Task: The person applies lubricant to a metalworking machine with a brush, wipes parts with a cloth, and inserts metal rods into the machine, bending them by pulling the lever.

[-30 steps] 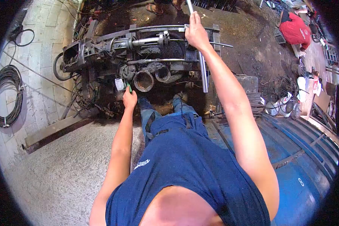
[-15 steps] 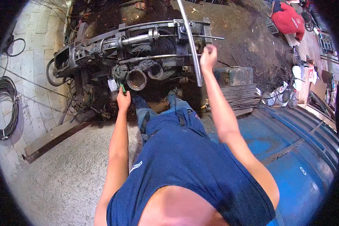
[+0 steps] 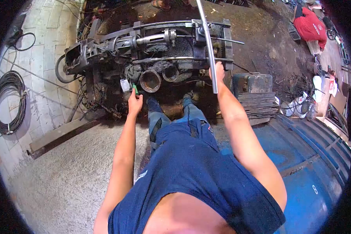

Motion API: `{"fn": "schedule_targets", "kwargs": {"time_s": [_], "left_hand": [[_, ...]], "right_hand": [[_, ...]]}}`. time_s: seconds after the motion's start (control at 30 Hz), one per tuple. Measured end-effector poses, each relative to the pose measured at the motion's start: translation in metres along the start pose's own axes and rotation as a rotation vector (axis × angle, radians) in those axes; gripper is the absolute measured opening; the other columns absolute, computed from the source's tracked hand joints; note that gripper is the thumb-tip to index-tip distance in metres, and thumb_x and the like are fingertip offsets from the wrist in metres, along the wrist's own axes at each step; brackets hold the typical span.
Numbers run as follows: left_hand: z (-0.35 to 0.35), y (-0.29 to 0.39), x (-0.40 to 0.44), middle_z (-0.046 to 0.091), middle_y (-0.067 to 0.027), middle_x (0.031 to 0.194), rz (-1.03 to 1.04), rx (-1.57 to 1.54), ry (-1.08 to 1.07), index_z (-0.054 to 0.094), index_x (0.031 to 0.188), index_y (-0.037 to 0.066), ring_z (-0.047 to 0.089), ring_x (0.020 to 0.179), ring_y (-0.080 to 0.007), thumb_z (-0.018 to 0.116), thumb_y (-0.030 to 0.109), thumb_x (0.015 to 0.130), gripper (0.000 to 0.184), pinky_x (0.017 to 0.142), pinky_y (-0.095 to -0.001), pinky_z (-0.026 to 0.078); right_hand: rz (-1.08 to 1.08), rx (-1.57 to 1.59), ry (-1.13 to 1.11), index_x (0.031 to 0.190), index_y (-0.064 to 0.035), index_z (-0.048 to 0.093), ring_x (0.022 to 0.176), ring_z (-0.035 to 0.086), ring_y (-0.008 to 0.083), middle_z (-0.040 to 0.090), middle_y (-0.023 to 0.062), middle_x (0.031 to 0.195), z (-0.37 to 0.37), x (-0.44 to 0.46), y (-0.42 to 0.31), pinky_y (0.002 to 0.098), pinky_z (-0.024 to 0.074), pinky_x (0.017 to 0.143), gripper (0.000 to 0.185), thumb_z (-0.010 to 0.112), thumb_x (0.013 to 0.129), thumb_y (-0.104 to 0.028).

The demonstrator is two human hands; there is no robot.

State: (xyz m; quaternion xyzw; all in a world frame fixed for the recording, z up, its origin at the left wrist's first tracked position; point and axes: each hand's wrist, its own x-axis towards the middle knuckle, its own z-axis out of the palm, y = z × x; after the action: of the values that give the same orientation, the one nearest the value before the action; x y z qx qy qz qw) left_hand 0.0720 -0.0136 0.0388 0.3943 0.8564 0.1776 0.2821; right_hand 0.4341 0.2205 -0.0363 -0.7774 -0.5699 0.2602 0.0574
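Note:
My left hand (image 3: 135, 103) is closed around a small green item (image 3: 135, 89), whose exact kind I cannot make out. Just beyond its fingers are a white label-like piece (image 3: 125, 85) and a dark bundled cloth or glove (image 3: 134, 73) on the machine. My right hand (image 3: 218, 72) has curled fingers and sits by the lower part of a long metal bar (image 3: 209, 43), which partly covers it. Whether it touches the bar, or holds anything, is hidden. The dark greasy machine (image 3: 156, 40), with rods and a round pipe end (image 3: 150, 80), lies in front of my feet.
A person in a red shirt (image 3: 312, 29) crouches at the upper right. Stacked metal plates (image 3: 256, 104) and a grey metal box (image 3: 253, 82) stand right of my legs. A coiled black cable (image 3: 9, 102) lies at left. Blue metal panelling (image 3: 292, 163) spans the lower right.
The whole scene has shifted rightward as my head turned slightly. My right hand has come nearer my body and partly behind the bar. The left hand keeps the green item.

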Motion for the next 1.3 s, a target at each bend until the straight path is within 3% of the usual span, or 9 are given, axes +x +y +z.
{"fn": "schedule_targets", "kwargs": {"time_s": [0.2,0.3,0.37,0.43,0.5,0.7,0.87,1.1,1.3], "left_hand": [[0.003,-0.004,0.002,0.064,-0.0155,0.079,0.008,0.013,0.002,0.041,0.138,-0.002,0.062,0.068,-0.0253,0.064,0.016,0.083,0.062,0.069,-0.036,0.05],[0.0,-0.001,0.001,0.064,-0.0172,0.082,-0.007,0.017,-0.003,0.041,0.138,-0.003,0.062,0.07,-0.0264,0.064,0.015,0.083,0.062,0.07,-0.0363,0.05],[0.0,0.001,0.001,0.064,-0.0179,0.083,-0.026,0.009,-0.011,0.041,0.138,-0.003,0.063,0.071,-0.0268,0.063,0.015,0.083,0.062,0.07,-0.0362,0.05],[0.001,-0.001,0.001,0.064,-0.0188,0.085,-0.031,-0.02,-0.015,0.041,0.138,-0.004,0.063,0.072,-0.0277,0.064,0.016,0.083,0.063,0.071,-0.0364,0.05],[0.005,-0.01,0.003,0.064,-0.0192,0.087,0.002,-0.021,0.011,0.041,0.138,-0.004,0.063,0.072,-0.0276,0.064,0.016,0.083,0.063,0.071,-0.0366,0.05],[0.005,-0.001,0.001,0.063,-0.02,0.09,-0.042,-0.021,-0.003,0.04,0.138,-0.004,0.064,0.073,-0.0274,0.064,0.016,0.083,0.063,0.072,-0.037,0.051],[0.005,-0.003,0.001,0.064,-0.0189,0.089,-0.043,-0.013,-0.014,0.04,0.138,-0.003,0.064,0.072,-0.0267,0.065,0.016,0.082,0.064,0.071,-0.0367,0.051],[0.007,-0.01,0.004,0.065,-0.0169,0.084,-0.029,-0.029,-0.007,0.04,0.138,-0.002,0.064,0.07,-0.025,0.065,0.016,0.083,0.063,0.069,-0.0371,0.052],[0.005,-0.006,0.004,0.065,-0.0173,0.086,-0.017,0.02,-0.005,0.04,0.138,-0.002,0.065,0.07,-0.0262,0.064,0.017,0.083,0.063,0.07,-0.0372,0.052]], "right_hand": [[-0.033,0.17,-0.027,0.095,0.0049,0.053,0.093,0.062,0.0463,0.062,0.0332,0.089,0.0,-0.023,0.0,0.0546,0.05,0.078,0.031,0.049,0.089,-0.025],[-0.031,0.306,0.114,0.092,0.0036,0.055,0.082,0.063,0.0457,0.063,0.0298,0.082,-0.006,-0.068,0.009,0.0496,0.0506,0.067,0.034,0.049,0.091,-0.03],[0.014,0.467,0.019,0.098,0.003,0.055,0.074,0.062,0.044,0.062,0.0272,0.078,0.012,-0.103,0.027,0.0476,0.0478,0.063,0.034,0.048,0.092,-0.03],[-0.187,0.368,0.019,0.105,0.0017,0.055,0.083,0.061,0.045,0.061,0.0284,0.084,-0.015,-0.152,-0.001,0.0503,0.0462,0.07,0.028,0.048,0.092,-0.022],[-0.137,0.542,-0.261,0.112,0.0009,0.053,0.084,0.061,0.0452,0.061,0.0284,0.085,-0.042,-0.175,-0.033,0.051,0.0458,0.071,0.03,0.046,0.093,-0.02],[-0.464,0.599,0.034,0.129,0.0073,0.039,0.101,0.054,0.0482,0.054,0.0318,0.112,-0.031,-0.131,-0.123,0.0498,0.0445,0.086,0.039,0.04,0.094,-0.01],[-0.361,0.502,0.098,0.129,0.0091,0.038,0.098,0.056,0.0486,0.054,0.0334,0.108,-0.025,-0.097,-0.175,0.0519,0.046,0.085,0.041,0.04,0.094,-0.011],[-0.314,0.363,-0.182,0.125,0.008,0.041,0.095,0.058,0.0492,0.055,0.0331,0.109,-0.026,-0.151,-0.12,0.0537,0.0474,0.084,0.038,0.038,0.093,-0.011],[-0.431,0.342,-0.124,0.126,0.0073,0.044,0.094,0.058,0.048,0.057,0.031,0.107,-0.02,-0.173,-0.058,0.0499,0.0478,0.083,0.038,0.044,0.092,-0.01]]}}
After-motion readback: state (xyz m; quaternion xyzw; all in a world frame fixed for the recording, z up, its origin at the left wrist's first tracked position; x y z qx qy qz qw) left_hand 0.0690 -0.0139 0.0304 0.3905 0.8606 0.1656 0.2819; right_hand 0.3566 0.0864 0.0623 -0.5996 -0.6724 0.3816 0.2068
